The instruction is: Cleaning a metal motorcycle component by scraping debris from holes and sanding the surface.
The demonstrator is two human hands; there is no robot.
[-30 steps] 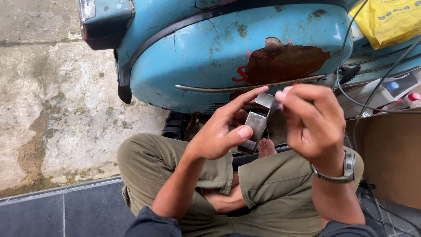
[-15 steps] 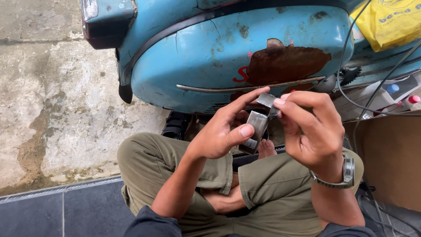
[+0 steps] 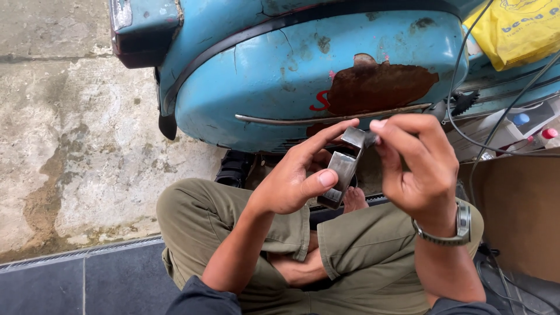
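Hands up in front of a rusty blue scooter, above crossed legs. Left hand clamped round the bent metal bracket, thumb low on it. Right hand pinching its top end shut.

The person wears olive shorts, dark rolled-up sleeves, and a metal wristwatch.

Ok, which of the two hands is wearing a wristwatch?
The right hand, pinching the top of the bent grey metal piece, has a metal wristwatch on its wrist. The left hand, gripping the piece's lower part, has a bare wrist.
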